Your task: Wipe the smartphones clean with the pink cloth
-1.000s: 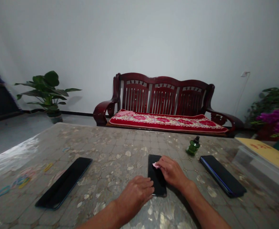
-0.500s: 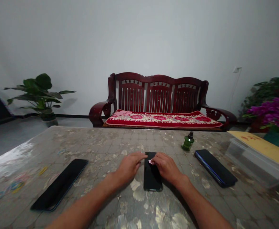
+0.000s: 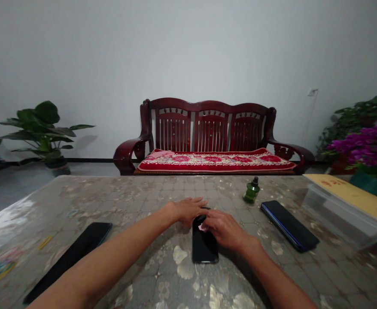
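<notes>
On the grey floral-patterned counter [image 3: 158, 274], a glossy black rectangular phone [image 3: 205, 249] lies flat — right hand [image 3: 221, 226] pinching a small pale-pink scrap [image 3: 202, 228] at its screen, left hand [image 3: 190, 210] spread by its far end. Green black-topped bottle [image 3: 250, 192] stands off right.

- A dark-red wooden bench [image 3: 211, 106] bore a red floral mat [image 3: 217, 159].
- A leafy potted plant [image 3: 43, 124] stood left of it.
- Purple flowers [image 3: 367, 145] stood far right.

Hands [image 3: 222, 228] at black phone [image 3: 204, 249]
</notes>
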Action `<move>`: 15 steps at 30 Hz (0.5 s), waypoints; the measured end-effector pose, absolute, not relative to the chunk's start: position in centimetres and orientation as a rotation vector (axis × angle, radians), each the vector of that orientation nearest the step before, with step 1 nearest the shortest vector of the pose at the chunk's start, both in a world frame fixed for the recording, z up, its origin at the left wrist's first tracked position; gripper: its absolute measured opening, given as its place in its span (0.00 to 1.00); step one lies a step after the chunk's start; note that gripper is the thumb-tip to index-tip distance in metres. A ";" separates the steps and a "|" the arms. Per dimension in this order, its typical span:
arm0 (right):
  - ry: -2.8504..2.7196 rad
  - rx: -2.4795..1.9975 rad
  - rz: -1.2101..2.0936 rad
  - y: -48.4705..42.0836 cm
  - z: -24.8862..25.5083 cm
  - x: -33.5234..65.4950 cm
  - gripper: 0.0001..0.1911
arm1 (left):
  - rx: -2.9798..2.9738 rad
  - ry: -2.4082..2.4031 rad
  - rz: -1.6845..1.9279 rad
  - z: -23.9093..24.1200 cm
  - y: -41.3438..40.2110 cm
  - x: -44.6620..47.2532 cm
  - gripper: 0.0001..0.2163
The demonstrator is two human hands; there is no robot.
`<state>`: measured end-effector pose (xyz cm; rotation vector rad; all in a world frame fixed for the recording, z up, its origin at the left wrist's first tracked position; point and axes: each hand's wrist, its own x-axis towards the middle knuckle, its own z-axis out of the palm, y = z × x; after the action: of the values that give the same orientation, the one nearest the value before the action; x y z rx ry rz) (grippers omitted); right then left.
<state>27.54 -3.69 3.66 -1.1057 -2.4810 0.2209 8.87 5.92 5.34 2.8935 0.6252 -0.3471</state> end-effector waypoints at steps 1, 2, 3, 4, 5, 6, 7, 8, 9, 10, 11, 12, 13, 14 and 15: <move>-2.480 -1.118 0.230 -3.8 3.8 27.4 0.12 | 2.895 0.625 -0.351 5.4 6.0 9.0 0.40; -2.481 -1.136 0.240 -3.8 4.0 27.3 0.12 | 2.897 0.633 -0.354 5.5 6.0 9.0 0.39; -2.485 -1.158 0.249 -3.9 4.2 27.2 0.12 | 2.902 0.647 -0.351 5.6 5.9 9.0 0.38; -2.491 -1.181 0.258 -4.0 4.4 27.1 0.12 | 2.908 0.667 -0.341 5.7 5.9 9.0 0.36; -2.502 -1.204 0.271 -4.1 4.6 27.1 0.12 | 2.912 0.692 -0.335 5.8 5.9 8.8 0.36; -2.516 -1.229 0.289 -4.2 4.7 27.1 0.13 | 2.911 0.727 -0.328 5.9 5.8 8.5 0.36; -2.530 -1.256 0.307 -4.3 4.9 27.1 0.13 | 2.906 0.770 -0.321 5.9 5.7 8.1 0.37; -2.541 -1.286 0.325 -4.4 5.1 27.1 0.14 | 2.893 0.816 -0.316 6.0 5.5 7.5 0.38; -2.547 -1.319 0.342 -4.5 5.2 27.1 0.14 | 2.879 0.876 -0.302 6.0 5.3 6.8 0.39; -2.552 -1.352 0.358 -4.5 5.4 27.2 0.15 | 2.868 0.920 -0.279 6.0 5.0 6.0 0.39; -2.549 -1.389 0.368 -4.5 5.5 27.3 0.15 | 2.863 0.965 -0.228 5.9 4.5 5.1 0.37; -2.540 -1.426 0.370 -4.5 5.5 27.4 0.15 | 2.859 1.004 -0.166 5.8 3.9 4.4 0.34; -2.525 -1.465 0.363 -4.5 5.6 27.5 0.16 | 2.846 1.031 -0.106 5.6 3.1 3.6 0.32; -2.505 -1.506 0.350 -4.5 5.6 27.5 0.16 | 2.825 1.046 -0.040 5.4 2.2 3.1 0.30; -2.482 -1.546 0.332 -4.5 5.6 27.6 0.16 | 2.791 1.085 0.034 5.1 1.1 2.6 0.27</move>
<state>27.56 -4.47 5.56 -1.5463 -2.4825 0.3318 2.61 1.11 5.09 2.7905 1.0851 0.0344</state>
